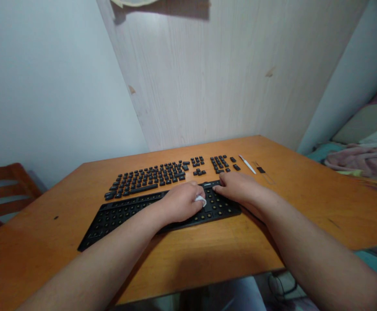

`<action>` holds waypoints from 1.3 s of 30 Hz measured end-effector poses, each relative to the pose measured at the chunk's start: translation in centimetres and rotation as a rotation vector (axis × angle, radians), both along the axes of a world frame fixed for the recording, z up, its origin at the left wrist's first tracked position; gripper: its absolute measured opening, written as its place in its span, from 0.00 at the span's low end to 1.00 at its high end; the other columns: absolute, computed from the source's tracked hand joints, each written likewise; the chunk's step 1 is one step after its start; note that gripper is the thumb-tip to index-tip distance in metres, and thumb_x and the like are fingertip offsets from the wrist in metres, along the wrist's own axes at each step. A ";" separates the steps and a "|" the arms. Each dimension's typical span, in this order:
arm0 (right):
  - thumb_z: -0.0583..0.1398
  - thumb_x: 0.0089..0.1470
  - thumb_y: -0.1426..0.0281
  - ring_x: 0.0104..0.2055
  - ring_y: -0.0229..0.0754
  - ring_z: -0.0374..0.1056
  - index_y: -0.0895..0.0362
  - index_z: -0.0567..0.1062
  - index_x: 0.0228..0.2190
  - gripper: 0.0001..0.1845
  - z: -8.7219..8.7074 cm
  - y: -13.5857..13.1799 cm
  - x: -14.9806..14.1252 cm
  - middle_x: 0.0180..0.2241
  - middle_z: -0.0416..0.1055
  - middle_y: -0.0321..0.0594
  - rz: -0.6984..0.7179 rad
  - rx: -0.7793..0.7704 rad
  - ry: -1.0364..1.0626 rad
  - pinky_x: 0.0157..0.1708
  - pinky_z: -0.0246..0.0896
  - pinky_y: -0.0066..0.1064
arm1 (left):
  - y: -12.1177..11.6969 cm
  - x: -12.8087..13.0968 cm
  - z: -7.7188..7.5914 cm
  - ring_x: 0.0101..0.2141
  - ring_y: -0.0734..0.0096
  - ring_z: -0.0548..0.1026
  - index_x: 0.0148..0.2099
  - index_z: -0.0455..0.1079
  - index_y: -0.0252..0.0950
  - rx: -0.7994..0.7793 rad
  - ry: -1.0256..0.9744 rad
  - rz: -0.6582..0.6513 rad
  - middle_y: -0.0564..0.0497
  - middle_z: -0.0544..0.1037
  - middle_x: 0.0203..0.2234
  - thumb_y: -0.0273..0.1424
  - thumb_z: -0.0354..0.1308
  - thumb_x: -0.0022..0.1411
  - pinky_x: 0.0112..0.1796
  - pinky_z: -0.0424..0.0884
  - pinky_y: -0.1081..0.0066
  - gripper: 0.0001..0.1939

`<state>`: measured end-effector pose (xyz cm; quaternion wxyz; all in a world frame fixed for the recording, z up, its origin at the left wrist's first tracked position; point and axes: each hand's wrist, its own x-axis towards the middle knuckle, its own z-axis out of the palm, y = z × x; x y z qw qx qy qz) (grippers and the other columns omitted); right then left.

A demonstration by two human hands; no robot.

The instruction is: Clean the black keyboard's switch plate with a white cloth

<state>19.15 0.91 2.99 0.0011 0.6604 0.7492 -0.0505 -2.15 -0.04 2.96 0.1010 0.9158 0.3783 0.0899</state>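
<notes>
A black keyboard base (110, 218) with its keycaps off lies slantwise on the wooden table. My left hand (182, 202) is over its right half, fingers closed on a small white tissue or cloth (201, 200) pressed to the base. At the upper right corner of the base, my right hand (237, 186) grips the edge, thumb on top; its other fingers are mostly hidden. Loose black keycaps (156, 175) are laid out behind the base in keyboard order, and a number pad group of keycaps (219, 162) sits farther right.
To the right of the keycaps lie a white pen-like stick (247, 164) and a small dark tool with wire loops (260, 169). A dark speck (56, 217) is on the table (201, 255) at left. A wooden chair (7, 192) stands left; a wall closes off the back.
</notes>
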 end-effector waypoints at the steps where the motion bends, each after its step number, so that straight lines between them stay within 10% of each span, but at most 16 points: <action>1: 0.55 0.57 0.52 0.45 0.56 0.72 0.55 0.76 0.41 0.22 0.0 0.0 0.0 0.43 0.77 0.51 0.002 0.000 0.001 0.38 0.64 0.40 | 0.0 0.3 -0.1 0.35 0.66 0.73 0.39 0.73 0.39 0.004 -0.004 -0.010 0.49 0.75 0.36 0.36 0.53 0.63 0.37 0.69 0.69 0.09; 17: 0.55 0.57 0.53 0.45 0.57 0.72 0.55 0.76 0.41 0.22 -0.2 0.0 0.1 0.42 0.77 0.51 0.004 0.014 0.002 0.37 0.64 0.40 | -1.2 1.5 0.4 0.33 0.68 0.72 0.39 0.73 0.39 -0.027 0.014 -0.121 0.51 0.74 0.34 0.33 0.54 0.61 0.33 0.66 0.71 0.08; 39: 0.55 0.56 0.53 0.44 0.57 0.72 0.55 0.76 0.39 0.20 0.0 0.2 0.2 0.43 0.77 0.52 0.002 -0.004 0.004 0.37 0.65 0.42 | 0.2 -3.2 0.9 0.36 0.65 0.73 0.40 0.74 0.38 -0.105 0.066 0.064 0.49 0.76 0.34 0.35 0.54 0.60 0.38 0.68 0.69 0.10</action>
